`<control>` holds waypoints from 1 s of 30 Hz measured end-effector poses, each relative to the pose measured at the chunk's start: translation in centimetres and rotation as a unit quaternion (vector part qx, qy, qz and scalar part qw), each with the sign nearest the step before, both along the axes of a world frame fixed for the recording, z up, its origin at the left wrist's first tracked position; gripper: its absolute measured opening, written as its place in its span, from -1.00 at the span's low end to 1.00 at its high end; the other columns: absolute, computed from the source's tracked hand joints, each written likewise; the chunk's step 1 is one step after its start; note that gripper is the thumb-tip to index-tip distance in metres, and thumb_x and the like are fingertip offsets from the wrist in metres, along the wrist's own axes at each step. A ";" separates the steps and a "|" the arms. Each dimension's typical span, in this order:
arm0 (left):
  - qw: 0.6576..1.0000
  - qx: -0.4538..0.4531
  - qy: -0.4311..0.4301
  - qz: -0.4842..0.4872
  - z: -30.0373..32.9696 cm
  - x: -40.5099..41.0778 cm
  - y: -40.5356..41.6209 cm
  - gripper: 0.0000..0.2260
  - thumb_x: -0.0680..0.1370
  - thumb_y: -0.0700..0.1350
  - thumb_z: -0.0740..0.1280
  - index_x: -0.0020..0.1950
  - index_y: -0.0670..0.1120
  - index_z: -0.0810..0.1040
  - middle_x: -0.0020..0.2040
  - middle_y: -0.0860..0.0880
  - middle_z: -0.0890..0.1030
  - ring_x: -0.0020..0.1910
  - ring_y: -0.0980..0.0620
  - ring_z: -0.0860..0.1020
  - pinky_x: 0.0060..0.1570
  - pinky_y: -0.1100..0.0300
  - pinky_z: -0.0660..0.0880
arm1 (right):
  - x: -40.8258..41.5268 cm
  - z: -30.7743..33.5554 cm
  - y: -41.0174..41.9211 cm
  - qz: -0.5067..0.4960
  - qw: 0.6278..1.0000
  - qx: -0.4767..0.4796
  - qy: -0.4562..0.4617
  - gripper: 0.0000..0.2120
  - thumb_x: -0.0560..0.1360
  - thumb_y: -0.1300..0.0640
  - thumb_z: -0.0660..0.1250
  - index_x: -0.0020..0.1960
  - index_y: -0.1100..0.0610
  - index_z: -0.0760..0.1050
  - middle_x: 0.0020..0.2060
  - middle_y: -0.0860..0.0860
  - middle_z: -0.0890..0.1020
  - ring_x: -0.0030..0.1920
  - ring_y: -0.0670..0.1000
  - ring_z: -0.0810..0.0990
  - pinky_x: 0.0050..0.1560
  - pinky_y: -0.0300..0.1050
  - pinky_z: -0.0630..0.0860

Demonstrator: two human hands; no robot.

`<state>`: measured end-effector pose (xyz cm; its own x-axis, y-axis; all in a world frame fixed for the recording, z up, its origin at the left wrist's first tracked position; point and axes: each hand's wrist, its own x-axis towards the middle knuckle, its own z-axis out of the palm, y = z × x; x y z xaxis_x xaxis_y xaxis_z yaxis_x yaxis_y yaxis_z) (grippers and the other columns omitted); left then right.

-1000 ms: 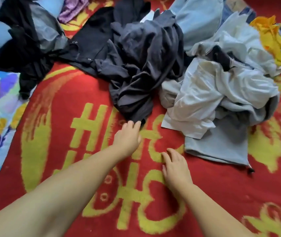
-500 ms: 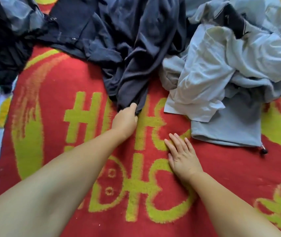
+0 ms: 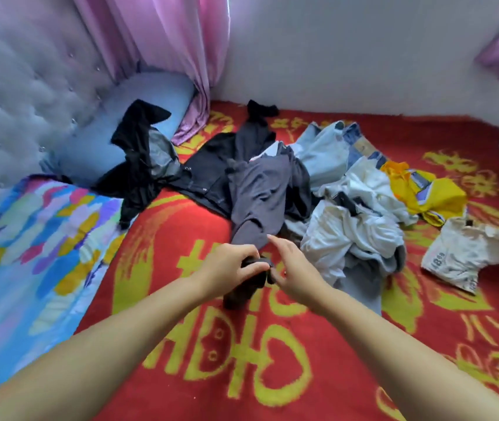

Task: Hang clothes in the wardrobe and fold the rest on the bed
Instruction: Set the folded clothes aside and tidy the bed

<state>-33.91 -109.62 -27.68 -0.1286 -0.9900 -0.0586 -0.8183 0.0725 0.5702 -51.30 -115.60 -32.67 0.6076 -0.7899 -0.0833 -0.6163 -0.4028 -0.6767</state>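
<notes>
At the bed's (image 3: 163, 244) centre, the dark grey garment (image 3: 260, 202) lies crumpled, extending toward 12 o'clock into the clothes pile. Left hand (image 3: 230, 268) fingers curl around its near end. Right hand (image 3: 293, 265) pinches the same end, index finger extended toward 11 o'clock.

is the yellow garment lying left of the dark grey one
No, the yellow garment lies far right of the dark grey garment.
</notes>
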 end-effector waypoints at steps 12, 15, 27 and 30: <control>0.995 -0.038 0.019 0.089 18.0 3.0 0.7 -0.91 0.48 -0.23 0.33 -0.07 -0.10 0.60 -0.35 0.06 0.49 -0.35 0.09 0.44 -0.39 0.35 0.32 | 0.6 21.3 -0.5 -0.069 0.988 -0.106 -0.089 -0.80 0.49 0.33 0.19 -0.11 0.16 0.58 -0.25 -0.03 0.58 -0.18 -0.03 0.52 -0.22 -0.30 0.33; 0.990 -0.033 0.007 0.134 19.8 4.1 0.7 -0.94 0.49 -0.22 0.33 -0.08 -0.15 0.59 -0.29 -0.01 0.51 -0.28 0.03 0.47 -0.40 0.32 0.33 | 0.3 24.4 -0.7 -0.081 0.980 -0.158 -0.092 -0.80 0.47 0.33 0.23 -0.05 0.17 0.61 -0.16 0.04 0.64 -0.09 0.03 0.56 -0.12 -0.18 0.38; 0.976 -0.104 0.131 0.141 26.6 5.5 0.2 -0.78 0.50 -0.24 0.24 -0.34 -0.09 0.50 -0.46 0.07 0.42 -0.47 0.15 0.37 -0.46 0.34 0.30 | -5.8 30.7 -3.1 -0.122 0.977 -0.060 -0.166 -0.88 0.51 0.15 0.30 -0.16 0.08 0.60 -0.28 -0.04 0.62 -0.22 -0.06 0.56 -0.21 -0.28 0.45; 0.976 -0.105 0.163 0.100 28.2 5.4 0.2 -0.84 0.52 -0.25 0.20 -0.19 -0.27 0.52 -0.35 -0.05 0.45 -0.36 0.05 0.42 -0.36 0.28 0.37 | -7.5 32.1 -2.7 -0.074 0.976 0.013 -0.206 -0.83 0.53 0.13 0.30 -0.18 0.02 0.63 -0.33 -0.06 0.63 -0.29 -0.09 0.60 -0.28 -0.27 0.49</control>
<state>-28.51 -109.39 0.55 0.0908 -0.9829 0.1603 -0.6054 0.0733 0.7925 -58.75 -118.29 -0.61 0.4737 -0.8722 0.1220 -0.3403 -0.3090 -0.8881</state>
